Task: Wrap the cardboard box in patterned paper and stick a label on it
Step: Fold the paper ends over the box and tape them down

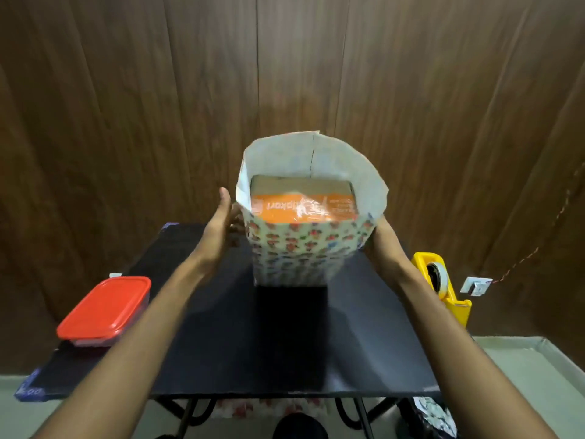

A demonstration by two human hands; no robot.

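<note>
— What's on the black table (285,353)?

— Mid-table, the cardboard box (304,198) stands on end in a sleeve of patterned paper (297,251); the paper's top is open, white inside, with the box's orange end showing.

— And around the box?

— Left of it, near the table's edge, a container with a red lid (104,310). Right of it, at the far edge, a yellow tape dispenser (441,285).

— The hands?

— The left hand (226,220) lies against the box's left side, thumb up, fingers straight. The right hand (384,239) is at the right side, mostly behind the paper; its grip I cannot tell.
</note>
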